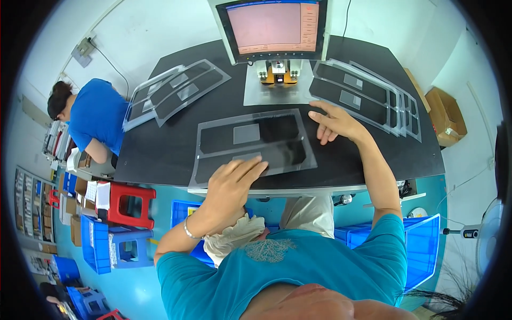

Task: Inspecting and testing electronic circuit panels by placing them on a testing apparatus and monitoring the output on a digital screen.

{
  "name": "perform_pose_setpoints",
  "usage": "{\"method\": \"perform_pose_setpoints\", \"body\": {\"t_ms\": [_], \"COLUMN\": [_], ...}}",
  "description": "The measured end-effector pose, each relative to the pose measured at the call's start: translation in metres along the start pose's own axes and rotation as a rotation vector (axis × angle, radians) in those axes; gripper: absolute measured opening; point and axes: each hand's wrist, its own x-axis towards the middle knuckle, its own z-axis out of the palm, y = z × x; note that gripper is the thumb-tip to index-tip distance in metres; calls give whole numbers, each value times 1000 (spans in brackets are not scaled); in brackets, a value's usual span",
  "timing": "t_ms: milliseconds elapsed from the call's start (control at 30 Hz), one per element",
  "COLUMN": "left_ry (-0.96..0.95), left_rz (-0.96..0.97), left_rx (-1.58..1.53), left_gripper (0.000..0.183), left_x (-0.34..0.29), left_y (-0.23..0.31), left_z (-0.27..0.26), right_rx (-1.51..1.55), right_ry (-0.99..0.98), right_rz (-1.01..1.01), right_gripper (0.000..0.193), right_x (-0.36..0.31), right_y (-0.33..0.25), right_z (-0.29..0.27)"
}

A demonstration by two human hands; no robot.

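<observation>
In front of me on the black table lies a thin clear plastic sheet [216, 141] with frosted edges and a small square patch in its upper half. My left hand [234, 181] rests on its lower part, fingers stretched out and covering some of the sheet. Just beyond the sheet's right edge, my right hand [337, 124] is held with its fingers apart, and nothing shows in it. Its fingertips are close to a fanned stack of similar clear sheets [381, 106] at the right.
More clear sheets [202, 74] overlap at the far left of the table [160, 160]. A monitor [272, 29] stands above a small machine [279, 74] on a metal plate. Blue bins [421, 250] and a red stool [130, 205] are below. Another person [98, 114] bends at the left.
</observation>
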Motion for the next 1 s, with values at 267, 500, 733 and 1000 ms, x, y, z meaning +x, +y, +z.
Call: {"method": "perform_pose_setpoints", "body": {"t_ms": [267,500,733,1000], "left_ry": [9,-72,-80,-25], "left_rz": [132,-328,-517,-484], "left_rx": [-153,701,784,672], "left_gripper": [44,52,47,40], "left_x": [54,102,80,83], "left_y": [-13,-198,-264,-243], "left_z": [25,54,80,68], "right_rx": [207,-151,-179,-215], "right_ry": [282,830,815,794], "right_rz": [-150,-219,-186,-169], "right_gripper": [46,42,41,43], "right_x": [12,24,29,30], "right_y": [13,89,91,90], "right_z": [-18,-78,-73,-73]}}
